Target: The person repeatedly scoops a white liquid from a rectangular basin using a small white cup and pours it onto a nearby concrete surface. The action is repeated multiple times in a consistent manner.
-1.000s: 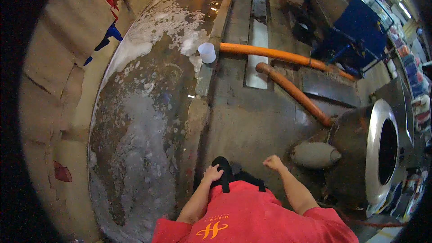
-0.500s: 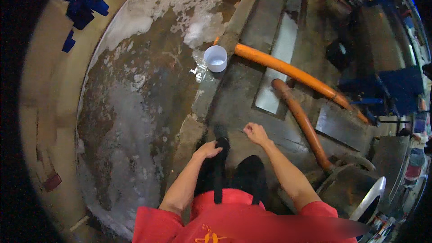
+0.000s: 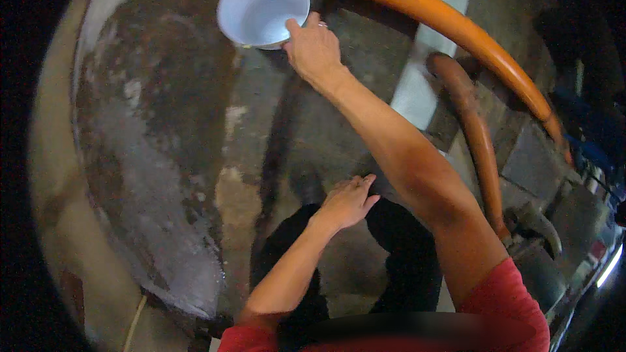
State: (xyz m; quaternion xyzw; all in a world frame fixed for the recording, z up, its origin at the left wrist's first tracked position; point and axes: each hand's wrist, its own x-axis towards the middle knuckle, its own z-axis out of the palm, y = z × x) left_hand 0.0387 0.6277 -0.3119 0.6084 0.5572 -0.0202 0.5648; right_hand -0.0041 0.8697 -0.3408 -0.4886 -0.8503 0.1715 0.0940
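Observation:
A white round bucket (image 3: 238,10) stands upright on the wet floor near the top, its open mouth facing up. My right hand (image 3: 314,49) is at its near right rim. The thumb laps over the rim and the fingers are outside, so the rim sits between them; how tight the hold is does not show clearly. My left hand (image 3: 345,203) hangs in front of my legs, with fingers stretched and thumb apart, holding nothing.
A thick orange pipe (image 3: 450,16) runs across the upper right. A browner pipe (image 3: 473,127) lies below it, past a pale strip (image 3: 427,85) in the floor. Wet, foamy floor (image 3: 153,189) spreads at left, beside a low curb (image 3: 238,202).
I have bent down toward the bucket, which looks larger. My right hand has reached forward and left to its rim. My left hand has shifted right and opened out.

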